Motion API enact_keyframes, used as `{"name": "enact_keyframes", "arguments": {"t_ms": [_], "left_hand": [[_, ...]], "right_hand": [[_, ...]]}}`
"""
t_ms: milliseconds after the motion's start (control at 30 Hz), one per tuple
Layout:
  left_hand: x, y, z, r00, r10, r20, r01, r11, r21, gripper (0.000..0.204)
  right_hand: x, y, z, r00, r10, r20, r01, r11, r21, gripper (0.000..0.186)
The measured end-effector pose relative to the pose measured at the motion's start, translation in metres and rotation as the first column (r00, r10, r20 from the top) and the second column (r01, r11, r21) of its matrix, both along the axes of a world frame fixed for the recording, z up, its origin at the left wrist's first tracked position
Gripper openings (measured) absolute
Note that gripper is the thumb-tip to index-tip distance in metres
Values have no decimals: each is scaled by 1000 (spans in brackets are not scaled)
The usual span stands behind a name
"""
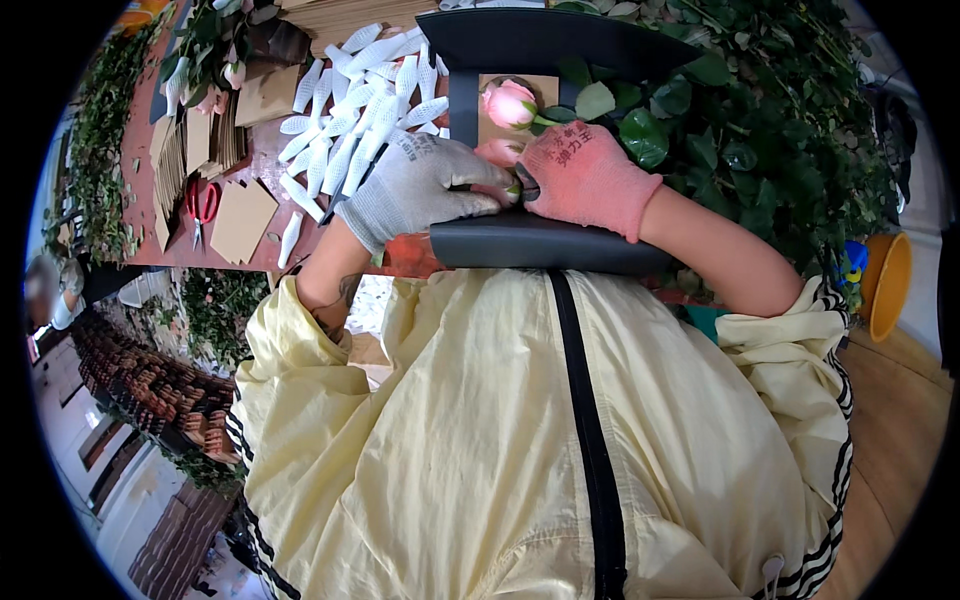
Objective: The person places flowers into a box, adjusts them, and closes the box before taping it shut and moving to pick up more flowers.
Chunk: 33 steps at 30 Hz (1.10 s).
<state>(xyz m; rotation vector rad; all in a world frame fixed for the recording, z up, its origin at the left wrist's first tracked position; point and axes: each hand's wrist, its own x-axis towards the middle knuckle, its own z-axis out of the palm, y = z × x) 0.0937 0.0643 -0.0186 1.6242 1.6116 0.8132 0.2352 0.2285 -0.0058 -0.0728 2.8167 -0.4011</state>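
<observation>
One pink rose [510, 104] lies over a piece of brown cardboard [490, 132] inside a black holder [550, 243], its stem running to the right toward the right hand [525, 184]; just below it sits a second bloom [499, 152]. Both should be light, with soft petals that bruise easily, so the green base or the firmer stem looks the safer hold; the stem may carry thorns. The gloved right hand has its fingers curled in beside the blooms, while the left hand [490, 190] brings thumb and fingers close together there; how firmly either grips, I cannot tell. Raised black flaps bound the holder front and back, the roses and cardboard between them. Leafy stems [740, 155] crowd its right side, white mesh sleeves [375, 110] heap on its left. Farther right stands a yellow tub [887, 285], its contents hidden.
</observation>
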Motion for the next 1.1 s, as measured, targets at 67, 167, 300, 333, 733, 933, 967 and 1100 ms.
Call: {"name": "enact_keyframes", "arguments": {"t_ms": [67, 167, 300, 333, 733, 933, 967, 1100], "left_hand": [[1, -1, -14, 999, 13, -34, -12, 1000, 21, 18], [-1, 2, -11, 997, 3, -74, 1, 998, 58, 18], [2, 0, -9, 995, -15, -104, 27, 992, 123, 15], [2, 2, -8, 992, -10, -129, 26, 992, 121, 15], [3, 2, -1, 910, -42, -412, 124, 977, 173, 16], [7, 12, 35, 679, -68, -731, 263, 952, 155, 15], [7, 14, 31, 678, -70, -732, 269, 950, 158, 15], [5, 9, 16, 767, 35, -641, 142, 965, 222, 19]], "right_hand": [[1, 3, 0, 1000, 6, 27, -6, 1000, -5, 25], [5, 19, 3, 995, -1, -98, -24, 968, -251, 25], [5, 20, 18, 978, -28, -206, 45, 996, 81, 28], [8, 18, 12, 978, -32, -205, 50, 995, 84, 28], [10, 8, -3, 970, 84, -228, -30, 973, 230, 15], [17, 9, -11, 954, 86, -288, -24, 977, 213, 19], [17, 10, -11, 954, 85, -287, -23, 977, 211, 20], [14, 14, -13, 957, 83, -278, -29, 981, 191, 22]]}}
